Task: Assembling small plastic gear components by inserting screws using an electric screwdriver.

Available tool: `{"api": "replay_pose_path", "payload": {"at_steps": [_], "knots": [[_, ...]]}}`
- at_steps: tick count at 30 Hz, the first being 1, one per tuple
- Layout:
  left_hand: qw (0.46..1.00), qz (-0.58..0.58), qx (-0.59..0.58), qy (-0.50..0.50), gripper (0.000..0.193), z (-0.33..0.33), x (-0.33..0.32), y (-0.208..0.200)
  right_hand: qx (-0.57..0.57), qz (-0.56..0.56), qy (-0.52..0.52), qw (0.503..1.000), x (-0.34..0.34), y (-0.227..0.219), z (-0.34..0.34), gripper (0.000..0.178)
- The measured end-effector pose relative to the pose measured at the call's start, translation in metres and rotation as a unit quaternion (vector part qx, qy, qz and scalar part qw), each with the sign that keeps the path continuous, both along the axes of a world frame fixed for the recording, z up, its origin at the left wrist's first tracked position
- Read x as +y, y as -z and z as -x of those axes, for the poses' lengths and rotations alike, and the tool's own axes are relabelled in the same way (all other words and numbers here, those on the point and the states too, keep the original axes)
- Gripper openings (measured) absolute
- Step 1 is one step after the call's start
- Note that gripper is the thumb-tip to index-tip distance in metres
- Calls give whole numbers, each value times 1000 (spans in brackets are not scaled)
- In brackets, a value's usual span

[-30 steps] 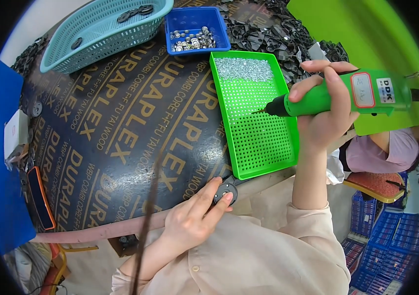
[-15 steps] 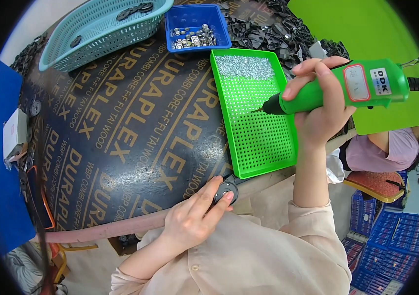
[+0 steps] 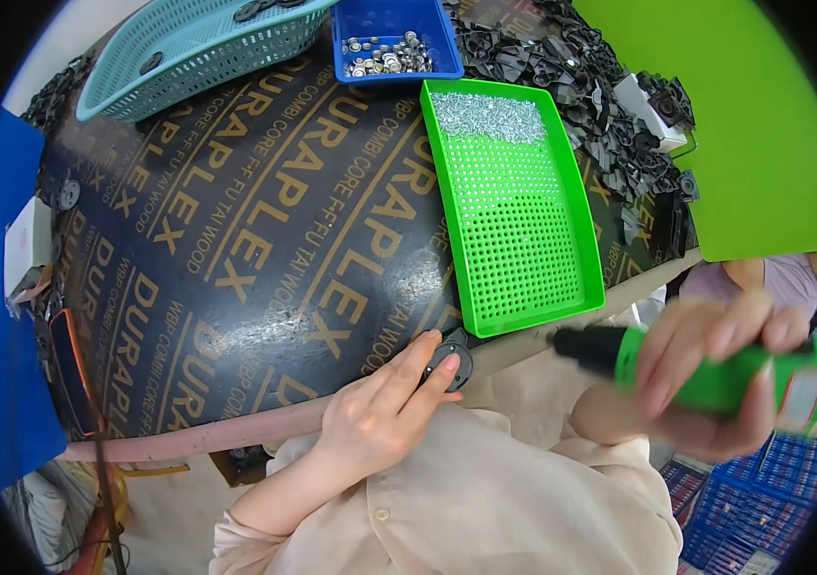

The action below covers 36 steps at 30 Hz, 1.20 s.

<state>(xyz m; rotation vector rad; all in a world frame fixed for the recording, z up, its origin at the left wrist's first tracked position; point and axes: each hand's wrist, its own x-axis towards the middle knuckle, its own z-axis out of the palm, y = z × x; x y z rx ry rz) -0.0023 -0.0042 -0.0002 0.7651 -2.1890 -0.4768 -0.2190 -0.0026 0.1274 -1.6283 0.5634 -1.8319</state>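
Note:
At the table's front edge, my left hand point(image 3: 379, 412) pinches a round black plastic part point(image 3: 448, 368) between thumb and fingers. Small dots show on the part's face. My right hand point(image 3: 705, 374) is wrapped round a green electric screwdriver point(image 3: 627, 356) and is smeared by motion. The tool's black nose points left toward the black part, still apart from it. Just beyond the part lies a green perforated tray point(image 3: 523, 244), with a heap of small silver screws point(image 3: 490, 117) at its far end and some screws standing in its holes.
A blue bin point(image 3: 397, 43) of small round metal pieces and a teal basket point(image 3: 188, 67) with a few black parts stand at the back. Black plastic parts point(image 3: 562, 77) pile up behind the tray. A phone-like slab point(image 3: 76, 372) lies at the left edge; a person point(image 3: 772, 278) sits at the right.
My right hand has brought the screwdriver from over the tray back toward me, down and to the right. My left hand keeps its hold on the black part.

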Motion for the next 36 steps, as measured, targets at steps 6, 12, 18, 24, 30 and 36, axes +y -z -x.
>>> {"api": "replay_pose_path", "payload": {"at_steps": [6,12,18,24,30,36], "knots": [[1000,3,-3,3,40,0,-2,0,32,-77,-21,996,28,18,-20,28],[1000,13,-26,12,32,-1,-4,-1,51,-123,-5,991,30,17,-25,26],[999,23,-37,11,31,-2,-2,1,64,-90,-41,993,23,24,-32,24],[999,38,-26,1,28,0,0,0,64,-77,-71,992,21,26,-27,26],[999,33,5,-11,39,0,1,0,4,-66,-77,995,32,11,-15,35],[1000,18,5,-3,33,-2,1,0,-32,-49,218,974,43,8,8,55]]}}
